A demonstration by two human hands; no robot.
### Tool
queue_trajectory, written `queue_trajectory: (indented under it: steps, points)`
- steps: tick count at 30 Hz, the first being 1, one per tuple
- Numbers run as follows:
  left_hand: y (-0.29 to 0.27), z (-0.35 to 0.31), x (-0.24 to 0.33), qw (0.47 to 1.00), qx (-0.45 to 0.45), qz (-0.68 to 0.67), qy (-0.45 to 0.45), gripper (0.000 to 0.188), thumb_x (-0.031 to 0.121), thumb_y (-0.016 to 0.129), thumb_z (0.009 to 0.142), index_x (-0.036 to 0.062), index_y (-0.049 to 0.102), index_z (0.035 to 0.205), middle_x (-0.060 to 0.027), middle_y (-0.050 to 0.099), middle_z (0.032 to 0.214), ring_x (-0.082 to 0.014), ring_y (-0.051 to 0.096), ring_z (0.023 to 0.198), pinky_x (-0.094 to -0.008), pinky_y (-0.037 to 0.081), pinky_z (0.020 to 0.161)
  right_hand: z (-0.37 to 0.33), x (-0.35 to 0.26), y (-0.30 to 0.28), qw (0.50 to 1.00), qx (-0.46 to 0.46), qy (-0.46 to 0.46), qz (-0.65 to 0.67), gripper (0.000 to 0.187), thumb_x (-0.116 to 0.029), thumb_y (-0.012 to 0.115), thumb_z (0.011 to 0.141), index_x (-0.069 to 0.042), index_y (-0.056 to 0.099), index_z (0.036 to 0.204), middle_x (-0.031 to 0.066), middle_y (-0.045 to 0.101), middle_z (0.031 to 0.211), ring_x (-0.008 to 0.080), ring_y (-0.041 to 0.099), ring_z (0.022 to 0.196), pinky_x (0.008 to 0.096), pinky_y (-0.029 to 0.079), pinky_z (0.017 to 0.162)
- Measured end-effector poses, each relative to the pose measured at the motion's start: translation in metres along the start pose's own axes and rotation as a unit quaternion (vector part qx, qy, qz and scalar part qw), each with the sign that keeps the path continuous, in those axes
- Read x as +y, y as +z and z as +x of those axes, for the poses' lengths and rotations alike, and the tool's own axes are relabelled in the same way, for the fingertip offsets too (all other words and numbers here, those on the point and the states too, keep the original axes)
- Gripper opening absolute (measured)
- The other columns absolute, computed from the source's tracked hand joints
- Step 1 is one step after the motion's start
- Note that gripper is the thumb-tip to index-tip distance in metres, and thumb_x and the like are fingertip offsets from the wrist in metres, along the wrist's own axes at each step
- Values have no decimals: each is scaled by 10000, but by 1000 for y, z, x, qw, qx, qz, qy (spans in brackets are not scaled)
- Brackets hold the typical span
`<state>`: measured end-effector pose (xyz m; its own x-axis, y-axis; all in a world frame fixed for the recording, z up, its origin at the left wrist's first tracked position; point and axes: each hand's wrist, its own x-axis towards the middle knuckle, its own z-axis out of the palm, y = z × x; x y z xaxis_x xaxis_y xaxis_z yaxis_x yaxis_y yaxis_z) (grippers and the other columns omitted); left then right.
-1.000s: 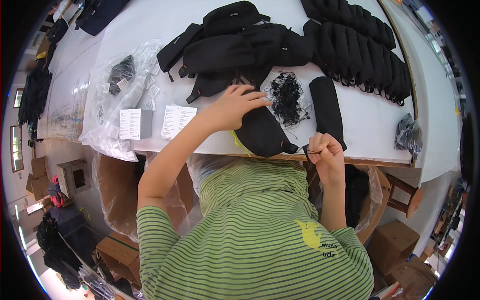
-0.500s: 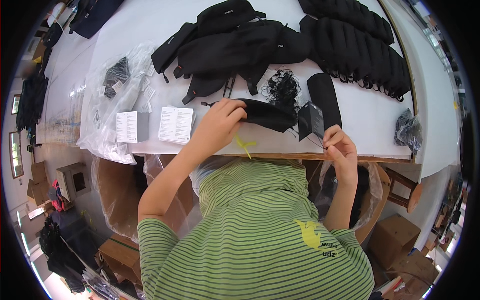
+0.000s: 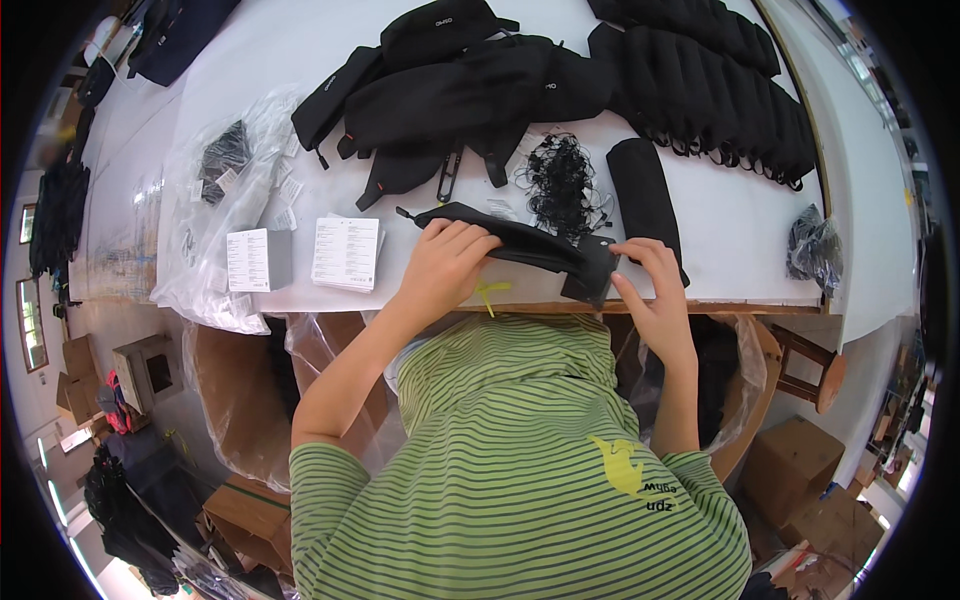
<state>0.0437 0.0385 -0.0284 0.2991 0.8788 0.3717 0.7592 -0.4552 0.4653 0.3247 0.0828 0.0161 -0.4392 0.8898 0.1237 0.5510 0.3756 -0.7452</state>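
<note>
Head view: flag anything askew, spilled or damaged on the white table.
Nothing looks damaged or spilled. The left hand and right hand hold a black pouch at the table edge; only the black cord tangle lies loose.

A white booklet stack (image 3: 346,252) lies beside a tangle of black cords (image 3: 562,182).
</note>
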Motion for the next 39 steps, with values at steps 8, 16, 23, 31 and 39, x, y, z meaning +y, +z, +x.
queue_trajectory:
  steps: [8, 16, 23, 31, 39]
  points:
    - [-21, 16, 14, 999, 39, 27, 7, 267, 13, 680, 665, 46, 604, 919, -52, 613, 884, -211, 592, 838, -344, 436, 782, -15, 4, 16, 977, -98, -66, -175, 419, -5, 666, 660, -97, 589, 1061, 65, 459, 1363, 294, 361, 1306, 462, 258, 1062]
    - [-56, 12, 22, 994, 53, 26, -91, 223, 0, 667, 731, 23, 588, 939, -115, 622, 922, -297, 593, 852, -373, 459, 741, -7, 15, -14, 999, -52, 7, -12, 433, -50, 710, 732, -103, 619, 1152, 16, 624, 980, 165, 560, 924, 320, 409, 853]
    - [-33, -18, 21, 971, -155, -14, -181, 226, 143, 632, 828, 52, 539, 1013, -153, 598, 791, -339, 588, 782, -420, 446, 664, -14, 22, -25, 778, 32, 212, 591, 457, -123, 602, 888, -38, 455, 1311, 58, 616, 851, 99, 552, 680, 217, 432, 610]
    - [-28, -2, 8, 939, -223, -62, -253, 459, 209, 642, 842, 86, 477, 1252, -162, 618, 775, -363, 595, 758, -431, 448, 669, 34, 46, 22, 681, 119, 124, 712, 232, -294, 579, 941, -66, 566, 981, -30, 502, 683, 116, 460, 659, 238, 397, 657]
    - [-24, -4, 3, 955, -207, -50, -204, 383, 227, 619, 854, 50, 518, 1178, -180, 628, 786, -363, 607, 792, -444, 466, 706, 90, 13, 46, 529, 185, 323, 762, 237, -334, 568, 932, -113, 570, 847, 12, 448, 645, 129, 397, 584, 250, 348, 554]
